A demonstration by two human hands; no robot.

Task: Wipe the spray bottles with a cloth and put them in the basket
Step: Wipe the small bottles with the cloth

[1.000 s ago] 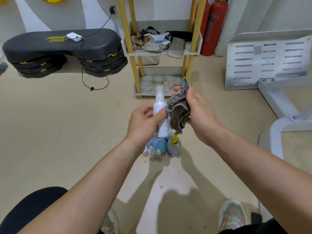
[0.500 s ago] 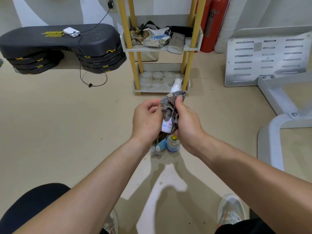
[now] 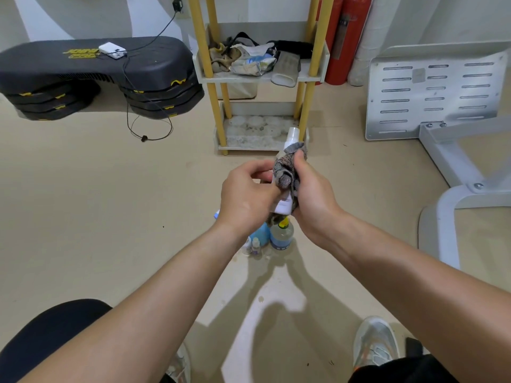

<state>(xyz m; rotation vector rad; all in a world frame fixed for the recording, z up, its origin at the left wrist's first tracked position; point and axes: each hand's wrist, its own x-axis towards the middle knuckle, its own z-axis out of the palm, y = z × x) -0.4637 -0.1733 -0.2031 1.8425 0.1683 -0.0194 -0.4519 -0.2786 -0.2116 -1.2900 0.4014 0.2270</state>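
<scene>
A black step platform [image 3: 91,67] was set left of a yellow-posted shelf [image 3: 261,76]; red extinguishers [image 3: 345,37] were stood behind.

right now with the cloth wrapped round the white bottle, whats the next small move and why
Probably slide the cloth up toward the cap, since the right hand has it bunched around the white bottle while the bottle's top pokes out uncovered. The left hand steadies the base. No basket is in view yet.

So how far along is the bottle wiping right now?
Nothing looks finished: no basket is in view. In hand: the left hand holds the white spray bottle while the right hand wraps the grey cloth around it. Left: the blue bottle, the yellow-capped bottle and small bottles on the floor.
</scene>
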